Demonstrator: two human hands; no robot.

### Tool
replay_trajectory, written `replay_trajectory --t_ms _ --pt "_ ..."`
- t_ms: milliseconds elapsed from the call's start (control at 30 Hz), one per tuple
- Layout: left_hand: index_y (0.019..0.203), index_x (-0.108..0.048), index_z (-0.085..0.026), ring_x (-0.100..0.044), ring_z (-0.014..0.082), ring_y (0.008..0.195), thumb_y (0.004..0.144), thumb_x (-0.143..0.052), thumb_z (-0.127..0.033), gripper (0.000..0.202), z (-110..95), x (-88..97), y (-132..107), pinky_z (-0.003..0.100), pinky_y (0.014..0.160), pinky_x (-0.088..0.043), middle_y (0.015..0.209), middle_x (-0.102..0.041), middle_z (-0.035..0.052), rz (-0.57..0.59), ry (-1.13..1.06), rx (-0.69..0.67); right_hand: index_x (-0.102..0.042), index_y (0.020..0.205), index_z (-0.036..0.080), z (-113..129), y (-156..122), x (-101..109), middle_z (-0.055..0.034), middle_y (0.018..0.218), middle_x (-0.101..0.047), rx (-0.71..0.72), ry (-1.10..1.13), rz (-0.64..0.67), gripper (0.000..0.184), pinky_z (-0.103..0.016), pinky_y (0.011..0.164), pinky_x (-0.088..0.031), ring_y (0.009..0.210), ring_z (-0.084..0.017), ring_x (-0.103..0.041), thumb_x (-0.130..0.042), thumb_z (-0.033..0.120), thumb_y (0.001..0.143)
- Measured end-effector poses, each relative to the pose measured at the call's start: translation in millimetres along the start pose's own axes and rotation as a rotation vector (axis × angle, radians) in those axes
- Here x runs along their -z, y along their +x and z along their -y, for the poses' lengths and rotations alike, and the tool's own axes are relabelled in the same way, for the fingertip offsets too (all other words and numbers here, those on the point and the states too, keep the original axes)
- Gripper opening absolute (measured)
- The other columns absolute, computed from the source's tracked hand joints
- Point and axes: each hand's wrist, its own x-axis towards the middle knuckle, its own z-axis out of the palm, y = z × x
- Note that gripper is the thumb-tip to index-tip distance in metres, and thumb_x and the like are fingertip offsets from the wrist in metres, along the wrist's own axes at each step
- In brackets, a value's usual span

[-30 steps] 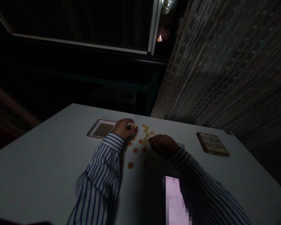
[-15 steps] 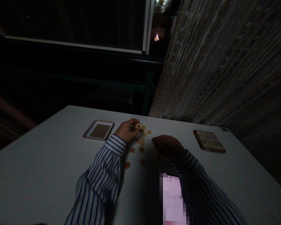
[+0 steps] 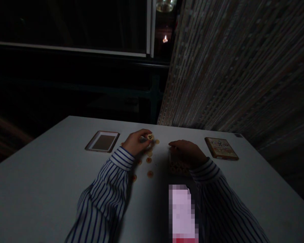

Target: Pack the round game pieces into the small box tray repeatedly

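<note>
Of the two hands, the left hand (image 3: 135,144), near the middle of the frame, pinches a round disc (image 3: 150,136) between thumb and fingers, its pale face with a dark character turned toward the viewer and raised above the white surface (image 3: 53,175). The right hand (image 3: 190,153), right of centre, is curled with its back uppermost over a cluster of discs (image 3: 178,167) packed side by side in deep shadow; whether its fingers grip any of them cannot be told. Between and below the hands, in the lower centre, loose discs (image 3: 150,174) lie flat and scattered, some bearing reddish marks, others plain and pale. A shallow tray (image 3: 102,141) with a light inner border and a brownish floor lies left of the left hand, well apart from it. Toward the right of the frame lies a flat box (image 3: 221,148) with writing and a picture on its top, well apart from the right hand. At the bottom centre a bright, pixelated screen (image 3: 183,212) lies beside the right striped sleeve (image 3: 225,199); the left striped sleeve (image 3: 103,192) reaches in from the bottom left. A strand curtain (image 3: 218,67) fills the upper right, and a small light (image 3: 165,39) glows beside a pale window frame (image 3: 149,30) at upper centre.
</note>
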Motion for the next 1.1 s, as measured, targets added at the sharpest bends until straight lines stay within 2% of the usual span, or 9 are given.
replay_trajectory --t_ms 300,500,633,967,1100 --pt "0.102 -0.058 -0.017 -0.056 0.0157 0.094 0.072 -0.053 -0.025 0.031 -2 -9.5 0 0.028 0.088 -0.042 0.101 -0.062 0.0033 0.030 -0.026 0.015 -0.058 0.106 0.021 -11 -4 -3 -0.0045 0.103 -0.063 0.010 0.019 -0.028 0.031 -0.028 0.080 -0.041 0.092 -0.016 -0.057 -0.040 0.030 0.082" --pt "0.105 -0.058 -0.017 -0.055 0.0175 0.096 0.073 -0.054 -0.031 0.035 -9 -19.9 -1 0.031 0.089 -0.041 0.102 -0.062 0.0050 0.046 -0.054 0.026 -0.058 0.106 0.020 -16 -9 6 -0.0048 0.101 -0.064 0.004 0.047 -0.037 0.031 -0.028 0.079 -0.041 0.090 -0.016 -0.057 -0.039 0.028 0.083" --pt "0.105 -0.058 -0.017 -0.055 0.0175 0.096 0.074 -0.054 -0.028 0.034 -15 -26.1 -2 0.032 0.089 -0.041 0.102 -0.062 0.0059 0.066 -0.089 0.001 -0.059 0.104 0.020 -16 -12 12 -0.0040 0.097 -0.065 0.006 0.057 -0.085 0.029 -0.029 0.078 -0.042 0.088 -0.017 -0.058 -0.041 0.026 0.082" --pt "0.106 -0.055 -0.017 -0.056 0.0160 0.086 0.072 -0.055 -0.022 0.034 -15 -40.6 -1 0.034 0.086 -0.041 0.089 -0.061 0.0050 0.114 -0.154 -0.008 -0.059 0.101 0.020 -20 -17 20 -0.0033 0.095 -0.066 0.029 0.106 -0.135 0.026 -0.028 0.075 -0.042 0.084 -0.016 -0.059 -0.044 0.025 0.081" --pt "0.100 -0.053 -0.015 -0.057 0.0144 0.079 0.071 -0.056 -0.020 0.030 -18 -43.5 0 0.034 0.083 -0.042 0.081 -0.059 0.0030 0.095 -0.189 0.002 -0.058 0.103 0.019 -20 -19 24 -0.0035 0.094 -0.065 0.029 0.116 -0.133 0.027 -0.028 0.073 -0.042 0.082 -0.015 -0.058 -0.043 0.026 0.081"
